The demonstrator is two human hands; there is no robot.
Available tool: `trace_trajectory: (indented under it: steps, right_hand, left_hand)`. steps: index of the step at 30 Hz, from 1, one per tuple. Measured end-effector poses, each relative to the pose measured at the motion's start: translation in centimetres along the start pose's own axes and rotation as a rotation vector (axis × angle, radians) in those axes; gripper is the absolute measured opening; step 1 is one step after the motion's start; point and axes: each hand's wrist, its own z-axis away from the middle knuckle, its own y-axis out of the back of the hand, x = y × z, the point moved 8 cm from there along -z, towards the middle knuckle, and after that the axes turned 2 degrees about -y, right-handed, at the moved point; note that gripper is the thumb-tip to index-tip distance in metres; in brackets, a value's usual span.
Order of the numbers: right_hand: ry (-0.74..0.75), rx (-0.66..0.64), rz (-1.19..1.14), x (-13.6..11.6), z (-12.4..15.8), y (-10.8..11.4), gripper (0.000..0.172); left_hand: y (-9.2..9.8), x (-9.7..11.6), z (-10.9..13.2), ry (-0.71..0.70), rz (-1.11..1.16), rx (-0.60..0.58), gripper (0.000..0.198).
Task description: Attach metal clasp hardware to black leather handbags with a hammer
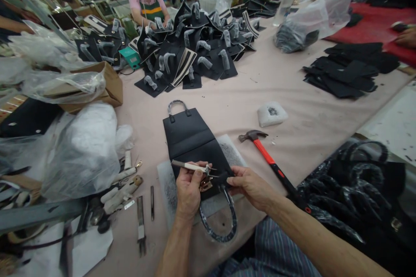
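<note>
A black bag panel, long and folded across the middle, lies with a plastic-wrapped handle at each end. Over its near half, my left hand is closed round a slim tool with a pale wrapped middle and thin metal prongs. The tool's exact kind I cannot tell. Gold-coloured metal hardware shows beside the left fingers. My right hand pinches the panel's right edge close to the base of the near handle. Beneath the panel sits a worn, pale board.
A claw hammer lies to the right, near a white block. Two metal tools rest at left. Black bag pieces pile up at the back, where a person sits. Wrapped handles crowd the lower right.
</note>
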Motion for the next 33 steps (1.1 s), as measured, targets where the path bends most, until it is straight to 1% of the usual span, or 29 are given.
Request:
trace_trajectory:
  steps: [3,6,12,16,19,22,26,30,33]
  right_hand:
    - [0.006,-0.033,-0.001,0.1,-0.3,0.1,0.028]
    - [0.049,-0.052,-0.007,-0.1,-0.5,0.1,0.026]
    - [0.091,-0.097,0.012,-0.3,-0.9,-0.2,0.025]
    - [0.146,-0.110,0.051,-0.7,-1.0,-0.2,0.021]
    - [0.177,-0.109,0.065,-0.8,-1.0,-0.2,0.019]
    - [0.169,-0.090,0.090,-0.7,-1.0,-0.2,0.020]
    - [0.160,-0.080,0.097,-0.5,-1.1,-0.2,0.024]
    - [0.145,-0.095,0.013,-0.4,-1.3,-0.4,0.023]
    - [0.108,-0.084,-0.053,-0.4,-1.5,-0.5,0.025]
  left_hand:
    - [0.1,-0.1,0.1,-0.030,-0.001,-0.010,0.034]
    - [0.3,-0.1,0.1,-0.029,-0.013,0.006,0.032]
    - [0.5,-0.3,0.0,0.062,-0.038,0.053,0.036]
    - [0.6,-0.5,-0.1,0.117,-0.047,0.051,0.038]
    - [0.5,-0.5,-0.3,0.118,-0.051,0.032,0.037]
    - [0.5,-0.5,-0.4,0.107,-0.069,0.014,0.035]
    - [0.5,-0.4,-0.3,0.087,-0.052,0.024,0.036]
    - [0.4,-0.2,-0.4,0.057,-0.003,0.035,0.038]
    - [0.3,-0.2,-0.5,0.027,0.030,0.022,0.036]
